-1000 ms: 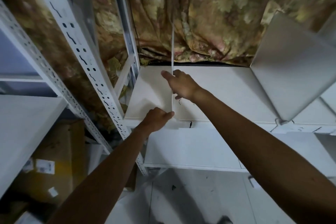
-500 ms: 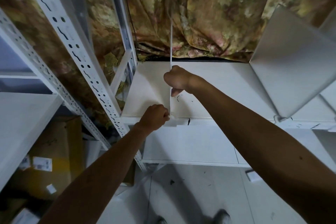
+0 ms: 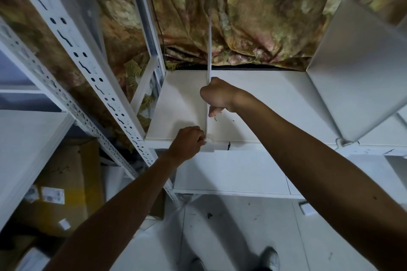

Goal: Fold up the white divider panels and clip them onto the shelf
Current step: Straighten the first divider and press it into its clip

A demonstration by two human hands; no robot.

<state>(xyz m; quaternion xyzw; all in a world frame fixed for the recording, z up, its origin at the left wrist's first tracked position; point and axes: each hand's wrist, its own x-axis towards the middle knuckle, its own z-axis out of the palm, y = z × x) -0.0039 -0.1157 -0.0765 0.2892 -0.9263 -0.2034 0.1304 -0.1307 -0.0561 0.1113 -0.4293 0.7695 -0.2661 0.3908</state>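
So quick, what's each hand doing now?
Left hand: closed, pinching the white clip at the shelf edge.
Right hand: closed around the upright divider panel.

Shelf (image 3: 275,99) open between upright divider (image 3: 208,50) – tilted panel (image 3: 356,68).

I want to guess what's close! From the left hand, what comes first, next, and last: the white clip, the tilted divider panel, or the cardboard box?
From the left hand:
1. White clip, touching, at the shelf's front edge.
2. Cardboard box, lower left.
3. Tilted divider panel, far right.
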